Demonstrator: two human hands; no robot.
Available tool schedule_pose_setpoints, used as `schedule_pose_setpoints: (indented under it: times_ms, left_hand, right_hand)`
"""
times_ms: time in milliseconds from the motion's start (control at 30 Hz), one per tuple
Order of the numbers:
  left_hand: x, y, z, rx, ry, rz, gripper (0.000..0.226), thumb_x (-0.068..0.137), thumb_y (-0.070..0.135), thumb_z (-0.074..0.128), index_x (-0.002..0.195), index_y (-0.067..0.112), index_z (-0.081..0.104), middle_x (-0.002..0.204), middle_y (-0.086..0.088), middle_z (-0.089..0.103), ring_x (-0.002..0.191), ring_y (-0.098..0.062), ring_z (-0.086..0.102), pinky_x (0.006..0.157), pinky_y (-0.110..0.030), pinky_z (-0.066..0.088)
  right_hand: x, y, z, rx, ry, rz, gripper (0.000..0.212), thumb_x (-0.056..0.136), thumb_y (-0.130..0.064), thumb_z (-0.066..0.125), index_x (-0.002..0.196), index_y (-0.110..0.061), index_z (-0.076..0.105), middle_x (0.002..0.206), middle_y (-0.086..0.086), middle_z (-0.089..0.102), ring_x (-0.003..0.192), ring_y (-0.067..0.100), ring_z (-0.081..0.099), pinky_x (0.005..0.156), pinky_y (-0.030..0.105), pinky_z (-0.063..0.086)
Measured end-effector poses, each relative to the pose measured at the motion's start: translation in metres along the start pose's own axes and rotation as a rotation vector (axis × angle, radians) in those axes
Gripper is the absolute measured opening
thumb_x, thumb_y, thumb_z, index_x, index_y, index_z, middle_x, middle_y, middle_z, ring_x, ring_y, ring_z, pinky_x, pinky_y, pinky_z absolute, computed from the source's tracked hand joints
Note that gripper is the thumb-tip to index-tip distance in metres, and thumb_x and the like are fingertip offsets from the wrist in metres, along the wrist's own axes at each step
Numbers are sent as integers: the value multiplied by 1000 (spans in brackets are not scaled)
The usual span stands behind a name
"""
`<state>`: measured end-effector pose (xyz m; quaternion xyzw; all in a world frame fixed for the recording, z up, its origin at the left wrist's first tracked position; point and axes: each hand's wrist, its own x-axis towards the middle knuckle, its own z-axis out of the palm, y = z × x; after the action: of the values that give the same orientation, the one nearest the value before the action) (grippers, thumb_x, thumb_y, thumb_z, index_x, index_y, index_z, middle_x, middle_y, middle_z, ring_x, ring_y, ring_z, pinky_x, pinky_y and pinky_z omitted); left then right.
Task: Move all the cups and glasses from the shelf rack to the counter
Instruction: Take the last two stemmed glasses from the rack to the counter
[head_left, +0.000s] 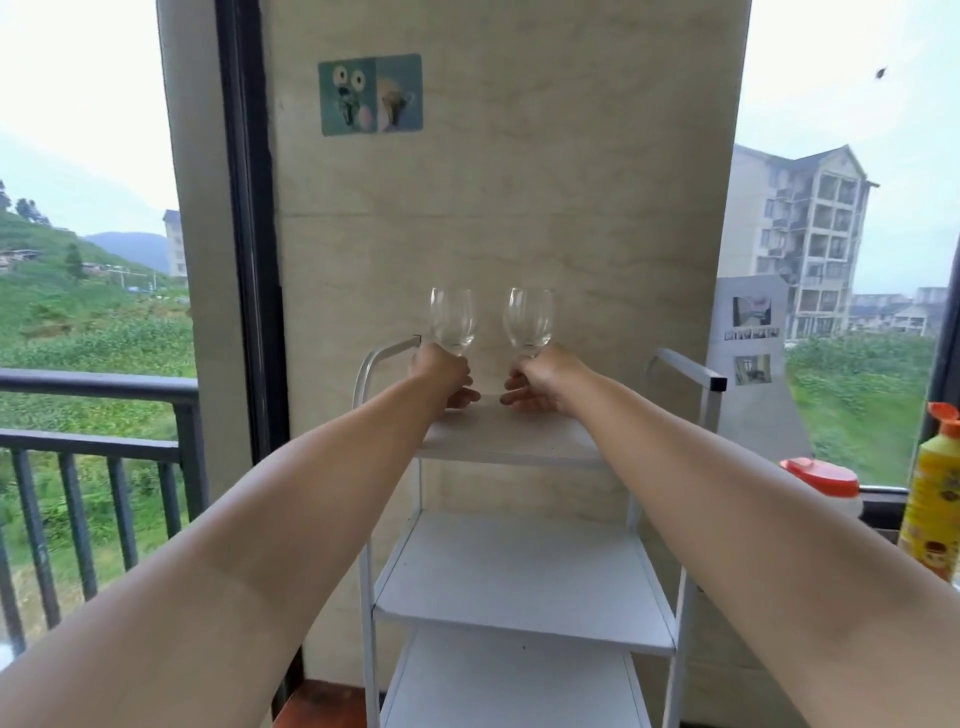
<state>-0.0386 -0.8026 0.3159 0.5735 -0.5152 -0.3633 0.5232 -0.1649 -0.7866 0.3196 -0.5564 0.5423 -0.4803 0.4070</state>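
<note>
Two clear wine glasses stand upright over the top shelf of the white shelf rack (511, 441). My left hand (442, 375) is closed around the stem of the left wine glass (453, 321). My right hand (540, 379) grips the stem of the right wine glass (530, 318) in the same way. The stems and feet are hidden by my fingers, so I cannot tell whether the glasses rest on the shelf or are lifted. The two lower shelves (519, 577) show nothing on them. The counter is out of view.
The rack stands against a beige wall pillar (493, 208) between windows. A balcony railing (93, 415) lies to the left. At the right stand a white jar with an orange lid (826, 480) and a yellow bottle with an orange cap (935, 493).
</note>
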Motion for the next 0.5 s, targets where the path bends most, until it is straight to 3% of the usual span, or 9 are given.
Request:
schedule_pose_setpoints:
  times_ms: [100, 233, 333, 500]
  left_hand:
    - [-8, 6, -5, 15, -2, 58, 25, 98, 10, 44, 75, 5, 52, 71, -7, 59, 23, -7, 50, 26, -9, 33]
    - [-27, 13, -11, -6, 23, 141, 20, 97, 11, 41, 83, 7, 54, 68, -1, 60, 45, -12, 50, 34, -16, 32]
    - [-46, 16, -14, -26, 11, 185, 25, 96, 12, 41, 76, 10, 54, 68, 1, 61, 47, -12, 49, 42, -21, 32]
    - [-85, 25, -25, -44, 0, 232, 28, 97, 11, 40, 73, 12, 54, 67, 2, 60, 46, -13, 48, 42, -22, 32]
  right_hand:
    - [-7, -8, -4, 12, 32, -50, 21, 99, -11, 34, 84, -5, 47, 71, 7, 55, 28, 8, 57, 29, 13, 40]
    - [-22, -16, -11, 15, 106, -140, 29, 99, -16, 33, 74, -12, 47, 70, 2, 62, 26, 3, 50, 29, 9, 29]
    - [-42, -17, -14, 17, 153, -203, 30, 98, -18, 35, 72, -14, 49, 71, 1, 65, 31, 5, 47, 31, 12, 26]
    - [-86, -23, -19, 36, 225, -231, 34, 100, -26, 40, 71, -14, 52, 69, 0, 67, 44, 11, 48, 31, 12, 26]
